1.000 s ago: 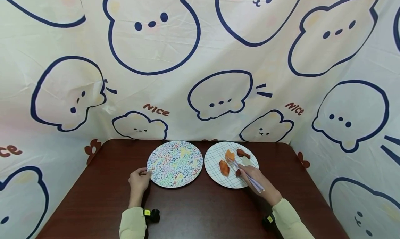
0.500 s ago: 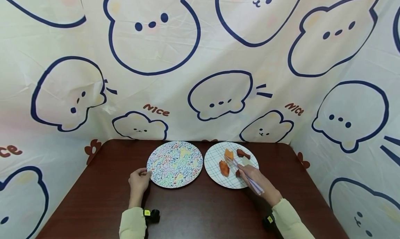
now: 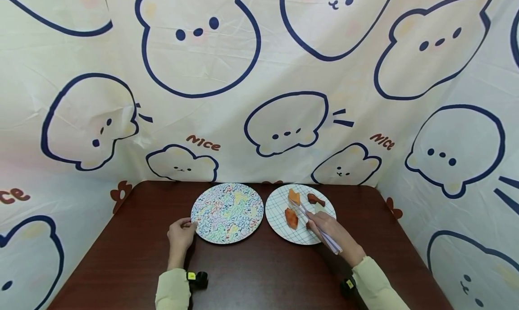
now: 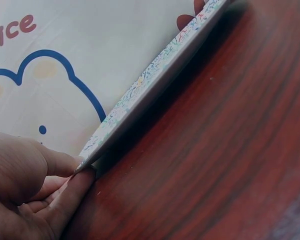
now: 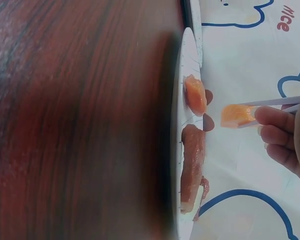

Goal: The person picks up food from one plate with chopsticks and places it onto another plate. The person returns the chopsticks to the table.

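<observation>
My left hand (image 3: 181, 233) pinches the left rim of a round plate (image 3: 227, 213) with a multicoloured squiggle pattern. In the left wrist view the thumb lies over the rim and a finger under it. My right hand (image 3: 330, 231) holds a pair of pale chopsticks (image 3: 330, 242), whose tips grip an orange-yellow food piece (image 5: 235, 115). The right wrist view shows this piece raised off the white checked plate (image 3: 277, 208). On that plate lie an orange-brown piece (image 3: 291, 218), a dark brown drumstick-shaped piece (image 3: 316, 199) and a pale piece (image 3: 319, 207), partly hidden by my hand.
Both plates stand side by side at the back of a dark brown wooden table (image 3: 259, 274). A cloth (image 3: 219, 116) with cartoon bear outlines hangs right behind and along the sides. Black wrist cameras (image 3: 198, 280) sit at both wrists.
The orange-yellow piece in the chopsticks has shifted slightly left and up across the checked plate, with my right hand moving slightly. My left hand stays at the patterned plate's rim.
</observation>
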Demonstrator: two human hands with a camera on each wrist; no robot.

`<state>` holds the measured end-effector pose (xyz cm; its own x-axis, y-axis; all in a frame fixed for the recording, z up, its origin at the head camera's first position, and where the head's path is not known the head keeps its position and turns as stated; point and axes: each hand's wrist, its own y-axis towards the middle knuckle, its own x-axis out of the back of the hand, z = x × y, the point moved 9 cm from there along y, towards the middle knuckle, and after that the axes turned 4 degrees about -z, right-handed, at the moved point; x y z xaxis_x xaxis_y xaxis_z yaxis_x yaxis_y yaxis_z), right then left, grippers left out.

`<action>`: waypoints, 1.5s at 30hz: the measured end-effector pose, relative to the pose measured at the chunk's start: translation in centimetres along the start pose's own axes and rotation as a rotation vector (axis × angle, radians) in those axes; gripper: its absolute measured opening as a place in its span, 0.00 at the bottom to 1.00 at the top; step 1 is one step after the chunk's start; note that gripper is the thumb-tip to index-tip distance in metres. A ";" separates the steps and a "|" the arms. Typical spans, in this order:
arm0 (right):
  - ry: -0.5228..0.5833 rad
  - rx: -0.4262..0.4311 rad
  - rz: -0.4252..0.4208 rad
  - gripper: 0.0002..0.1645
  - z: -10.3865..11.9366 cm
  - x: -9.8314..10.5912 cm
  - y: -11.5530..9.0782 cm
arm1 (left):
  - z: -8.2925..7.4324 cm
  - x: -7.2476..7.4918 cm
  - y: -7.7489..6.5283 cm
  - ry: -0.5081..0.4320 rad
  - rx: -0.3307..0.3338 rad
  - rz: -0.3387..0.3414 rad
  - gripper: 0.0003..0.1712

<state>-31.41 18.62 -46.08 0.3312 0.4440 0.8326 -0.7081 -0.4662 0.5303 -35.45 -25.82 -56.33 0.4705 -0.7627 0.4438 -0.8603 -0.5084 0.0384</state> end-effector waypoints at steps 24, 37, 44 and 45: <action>0.002 0.454 -0.284 0.24 3.8 0.5 1.4 | -0.3 0.1 -0.1 -0.034 -0.015 0.005 0.18; 0.031 0.426 -0.242 0.19 5.1 0.2 2.2 | 0.1 -0.1 -0.1 -0.025 -0.010 0.002 0.18; 0.023 0.392 -0.206 0.19 5.5 0.0 2.7 | 0.2 -0.1 0.1 -0.030 0.007 -0.001 0.19; 0.022 0.390 -0.201 0.19 5.6 -0.1 2.8 | 0.1 -0.1 0.1 -0.029 0.006 -0.001 0.19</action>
<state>-29.94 13.03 -43.75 0.4223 0.5698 0.7050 -0.3408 -0.6209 0.7059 -35.53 -25.86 -56.47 0.4773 -0.7734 0.4172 -0.8585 -0.5117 0.0337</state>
